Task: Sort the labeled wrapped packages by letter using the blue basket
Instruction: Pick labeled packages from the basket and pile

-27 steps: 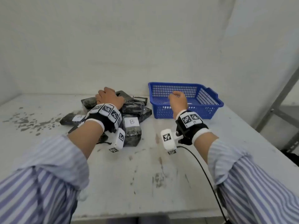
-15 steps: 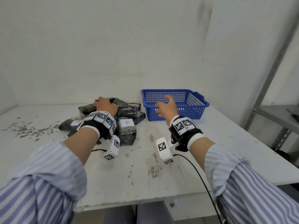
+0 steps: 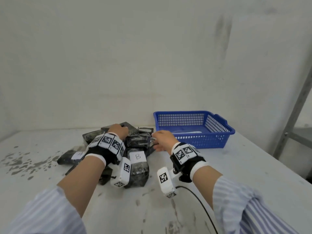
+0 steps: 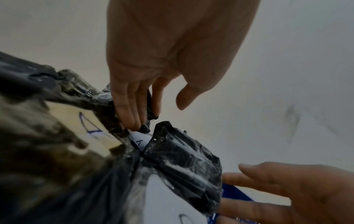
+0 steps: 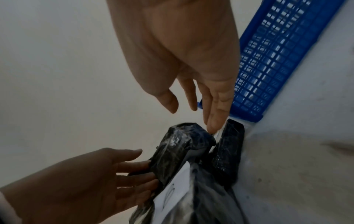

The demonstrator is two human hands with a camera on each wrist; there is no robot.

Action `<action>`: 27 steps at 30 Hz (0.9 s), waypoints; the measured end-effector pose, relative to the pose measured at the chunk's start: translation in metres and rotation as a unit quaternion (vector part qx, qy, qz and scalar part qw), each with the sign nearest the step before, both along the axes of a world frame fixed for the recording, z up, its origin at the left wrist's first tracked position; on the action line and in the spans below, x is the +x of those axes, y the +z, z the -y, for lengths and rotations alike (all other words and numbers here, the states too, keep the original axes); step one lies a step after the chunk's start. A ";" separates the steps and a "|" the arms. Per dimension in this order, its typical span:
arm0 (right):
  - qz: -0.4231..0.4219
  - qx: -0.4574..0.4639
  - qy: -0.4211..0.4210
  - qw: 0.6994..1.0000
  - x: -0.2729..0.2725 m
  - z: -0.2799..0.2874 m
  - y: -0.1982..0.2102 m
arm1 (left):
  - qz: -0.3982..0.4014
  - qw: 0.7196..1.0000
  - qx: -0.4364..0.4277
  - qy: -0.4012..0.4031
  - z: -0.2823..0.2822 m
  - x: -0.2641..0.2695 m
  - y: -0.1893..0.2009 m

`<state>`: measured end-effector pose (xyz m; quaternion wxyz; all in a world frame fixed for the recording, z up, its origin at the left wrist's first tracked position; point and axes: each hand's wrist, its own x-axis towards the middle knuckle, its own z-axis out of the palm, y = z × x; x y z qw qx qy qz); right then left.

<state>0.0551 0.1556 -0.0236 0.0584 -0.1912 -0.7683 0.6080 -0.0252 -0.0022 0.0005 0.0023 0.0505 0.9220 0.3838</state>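
Observation:
A heap of black wrapped packages (image 3: 138, 141) with white letter labels lies left of the blue basket (image 3: 217, 130). The nearest one is marked B (image 3: 138, 156); another (image 3: 70, 157) sticks out to the left. My left hand (image 3: 119, 130) rests on the back of the heap, its straight fingers (image 4: 132, 115) touching a package's edge. My right hand (image 3: 156, 141) is open at the heap's right side. In the right wrist view its fingertips (image 5: 213, 125) touch the gap between two packages (image 5: 184, 145). The basket (image 5: 277, 60) stands just beyond it.
The white table (image 3: 219, 166) has dark stains (image 3: 22, 159) at the left and a wall close behind. A grey metal shelf frame (image 3: 297, 107) stands past the right edge. A black cable (image 3: 202, 208) runs from my right wrist. Something pale lies inside the basket.
My right hand has moved left from the basket's front rim to the right side of the heap. The left hand has stayed on the heap. The head view has tilted up.

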 end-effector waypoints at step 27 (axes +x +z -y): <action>-0.288 -0.128 0.065 0.947 0.042 -0.030 0.083 | -0.004 0.933 0.308 -0.188 -0.007 0.054 0.066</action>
